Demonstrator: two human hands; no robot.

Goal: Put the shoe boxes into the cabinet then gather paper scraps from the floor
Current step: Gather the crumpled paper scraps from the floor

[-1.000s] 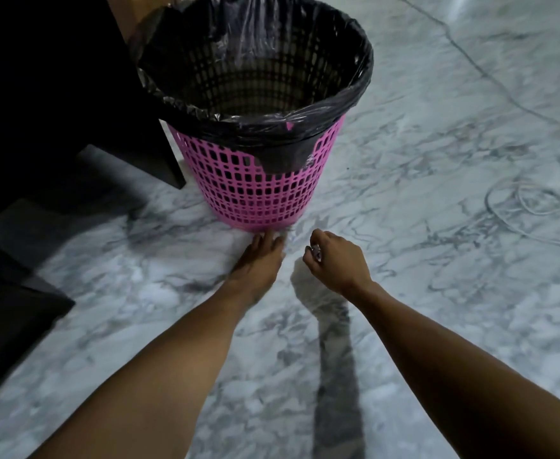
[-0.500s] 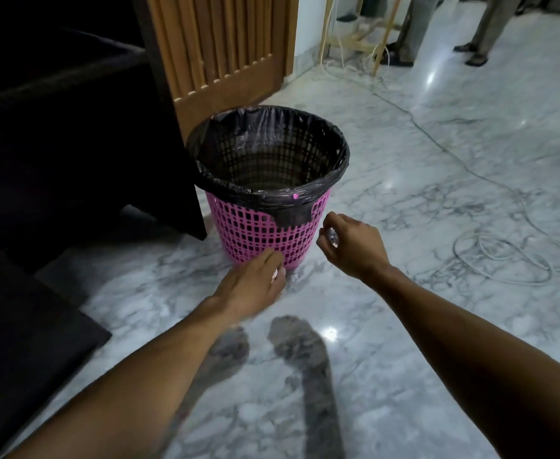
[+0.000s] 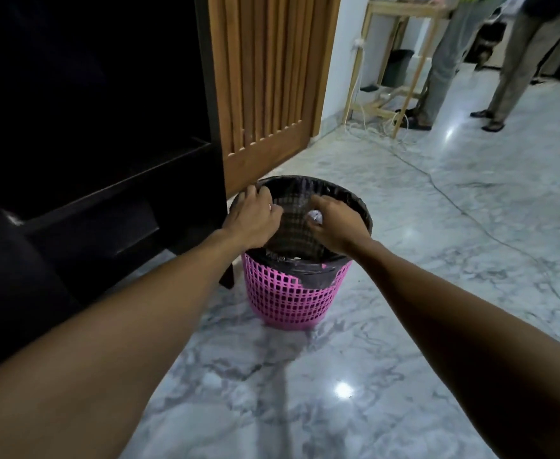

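Over the pink bin [image 3: 291,299] now, head view, both arms stretched out in front of me. My right hand [image 3: 334,226] hangs above the bin's open mouth, fingers pinched round a crumpled white paper scrap [image 3: 315,217]. I've got it right over the middle so it should drop inside the black liner [image 3: 354,207] and not bounce off the rim. My left hand [image 3: 255,220] is at the far left edge of the rim with its fingers curled. Whether it grips the liner to steady the bin or hides another scrap, I can't tell from here. Next, I reckon, the pinch just lets go. The marble floor [image 3: 338,376] around the bin shows no more scraps that I can make out. A thin cable [image 3: 470,210] trails across it well off to my right. On my left the cabinet [image 3: 106,160] is too dark to show any shoe boxes.
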